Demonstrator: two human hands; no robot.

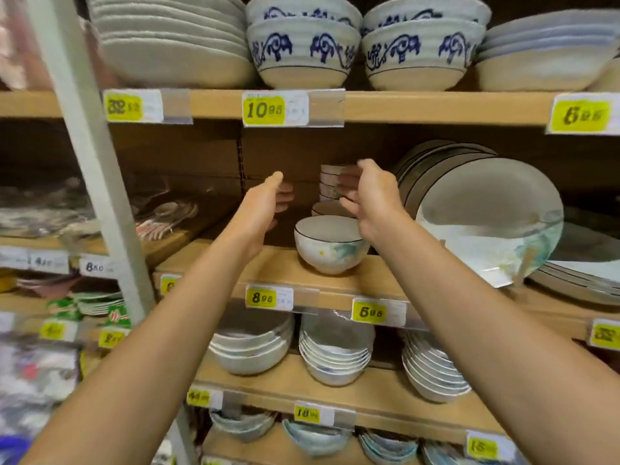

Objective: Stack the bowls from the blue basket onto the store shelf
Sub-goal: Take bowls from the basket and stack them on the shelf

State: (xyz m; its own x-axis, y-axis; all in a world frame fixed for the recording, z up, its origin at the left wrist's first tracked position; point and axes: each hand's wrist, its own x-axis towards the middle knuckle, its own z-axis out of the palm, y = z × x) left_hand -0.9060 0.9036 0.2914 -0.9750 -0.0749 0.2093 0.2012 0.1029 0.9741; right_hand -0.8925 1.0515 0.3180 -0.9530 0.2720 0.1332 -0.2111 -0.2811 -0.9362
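A white bowl (330, 245) with a dark rim and green-yellow pattern stands at the front of the wooden middle shelf (278, 268). Behind it sits another bowl (327, 208), and further back a stack of small bowls (330, 182). My left hand (265, 204) reaches into the shelf left of the bowls with relaxed fingers, holding nothing. To the right of the bowls, my right hand (369, 196) hovers with fingers loosely bent beside the small stack, gripping nothing. A corner of the blue basket (13, 449) shows at the bottom left.
Large dark-rimmed plates (486, 213) lean on the same shelf right of my right hand. Blue-patterned bowls (303, 52) and plates sit on the shelf above, stacked white bowls (335, 350) on the shelf below. A grey upright post (90, 156) runs at the left.
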